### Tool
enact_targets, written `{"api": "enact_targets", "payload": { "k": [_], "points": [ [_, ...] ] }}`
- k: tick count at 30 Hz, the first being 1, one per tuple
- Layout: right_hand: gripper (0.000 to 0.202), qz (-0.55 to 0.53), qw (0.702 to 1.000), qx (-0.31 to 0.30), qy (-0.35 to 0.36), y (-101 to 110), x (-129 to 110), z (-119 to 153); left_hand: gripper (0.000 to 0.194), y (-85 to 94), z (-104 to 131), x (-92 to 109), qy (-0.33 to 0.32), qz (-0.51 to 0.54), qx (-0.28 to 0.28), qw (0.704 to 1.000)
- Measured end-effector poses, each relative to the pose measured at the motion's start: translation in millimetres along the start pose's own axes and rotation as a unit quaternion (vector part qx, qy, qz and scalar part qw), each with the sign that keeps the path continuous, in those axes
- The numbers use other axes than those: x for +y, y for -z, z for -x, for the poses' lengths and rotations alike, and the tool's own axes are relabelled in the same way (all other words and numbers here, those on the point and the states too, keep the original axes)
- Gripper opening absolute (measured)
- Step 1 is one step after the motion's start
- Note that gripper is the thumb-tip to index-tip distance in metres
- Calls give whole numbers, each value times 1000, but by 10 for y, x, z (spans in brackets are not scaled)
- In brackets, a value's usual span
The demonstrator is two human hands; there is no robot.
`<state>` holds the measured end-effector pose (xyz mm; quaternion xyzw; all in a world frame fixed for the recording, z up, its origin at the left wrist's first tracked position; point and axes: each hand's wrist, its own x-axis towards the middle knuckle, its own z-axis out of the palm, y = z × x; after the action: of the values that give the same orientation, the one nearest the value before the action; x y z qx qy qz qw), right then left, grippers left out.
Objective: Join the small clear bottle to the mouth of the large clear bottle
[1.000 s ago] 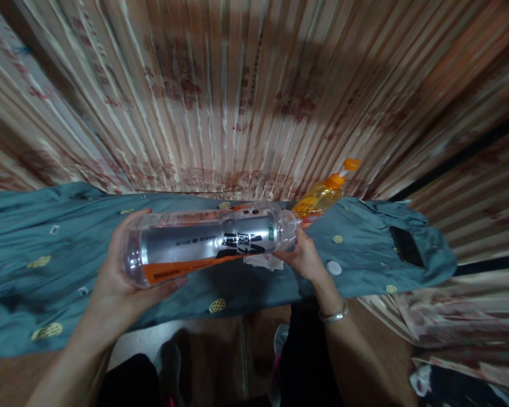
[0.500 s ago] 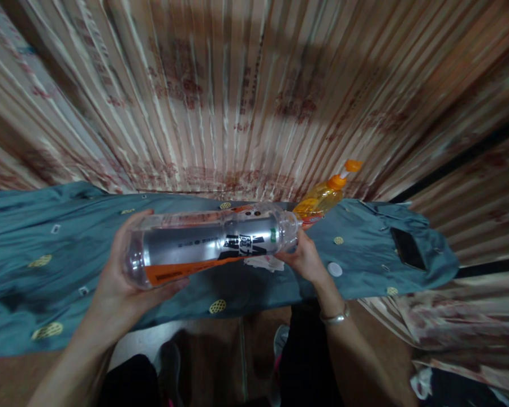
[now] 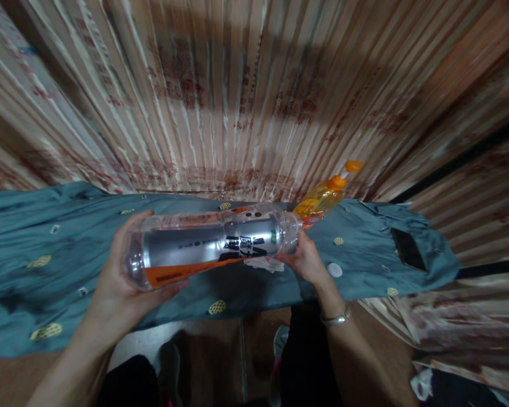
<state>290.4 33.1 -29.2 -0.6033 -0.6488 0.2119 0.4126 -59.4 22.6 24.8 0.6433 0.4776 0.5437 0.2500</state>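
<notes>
Head view: a large clear plastic bottle (image 3: pixel 190 249) with a silver and orange label lies sideways across the middle, held over a bench (image 3: pixel 89 217) draped in teal cloth with yellow motifs. The left hand (image 3: pixel 125 277) grasps its base end, thumb along the near side; the right hand (image 3: pixel 303 257) grips near the neck, a silver bracelet (image 3: pixel 335 319) on that wrist. Just beyond the neck, a yellow bottle (image 3: pixel 320 200) with an orange pump top leans toward the right of the frame; whether the two bottles touch, I cannot tell. A crumpled white piece (image 3: pixel 265 264) shows below the large bottle, a white disc (image 3: pixel 335 269) near the right wrist, and a dark, flat, phone-like object (image 3: pixel 408 249) farther right. A pleated, patterned curtain (image 3: pixel 237 85) hangs behind.
</notes>
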Motion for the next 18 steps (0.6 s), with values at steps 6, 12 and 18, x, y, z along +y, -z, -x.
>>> {"api": "enact_targets", "payload": {
  "k": [6,12,18],
  "points": [
    [82,3,1000,2,3,6,-3,1,110,0,-2,0,-17,-19,-2,1000],
    [68,0,1000,14,12,-17,12,-12,110,-2,1,6,-12,-4,-4,1000],
    [63,5,1000,20,8,-20,-8,1,110,-5,8,-23,5,11,-1,1000]
  ]
}}
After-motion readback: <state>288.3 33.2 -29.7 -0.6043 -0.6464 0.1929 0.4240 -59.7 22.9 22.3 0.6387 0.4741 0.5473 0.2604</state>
